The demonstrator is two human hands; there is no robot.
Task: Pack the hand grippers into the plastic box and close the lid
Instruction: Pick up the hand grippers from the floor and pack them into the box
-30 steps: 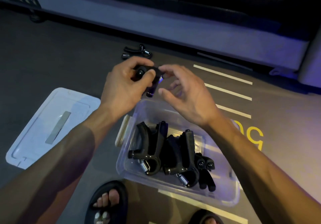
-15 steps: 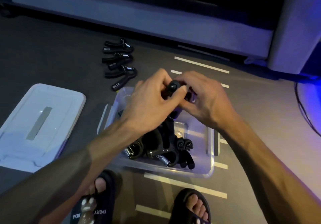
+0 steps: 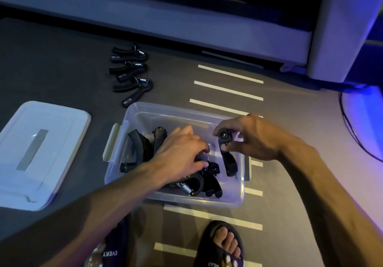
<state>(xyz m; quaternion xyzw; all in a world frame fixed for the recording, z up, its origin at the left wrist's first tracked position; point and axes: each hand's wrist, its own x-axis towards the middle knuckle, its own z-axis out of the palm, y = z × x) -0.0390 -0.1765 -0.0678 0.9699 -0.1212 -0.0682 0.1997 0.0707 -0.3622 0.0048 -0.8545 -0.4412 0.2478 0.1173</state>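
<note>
A clear plastic box (image 3: 238,199) sits on the floor with several black hand grippers (image 3: 209,180) piled inside. My right hand (image 3: 251,138) is over the box's right side, shut on one black hand gripper (image 3: 227,153) that hangs handles-down into the box. My left hand (image 3: 181,156) reaches into the middle of the box and rests on the pile, fingers spread. Three more hand grippers (image 3: 131,74) lie in a row on the floor beyond the box. The white lid (image 3: 62,153) lies flat to the left.
My feet in black sandals (image 3: 221,244) stand just in front of the box. White floor stripes (image 3: 228,89) run to the right of the loose grippers. A pale platform edge (image 3: 186,32) and post (image 3: 342,28) bound the far side, and a black cable (image 3: 352,126) curves at the right.
My hands have come apart: the right one now holds the gripper alone and has lowered it into the box, while the left has dropped onto the pile.
</note>
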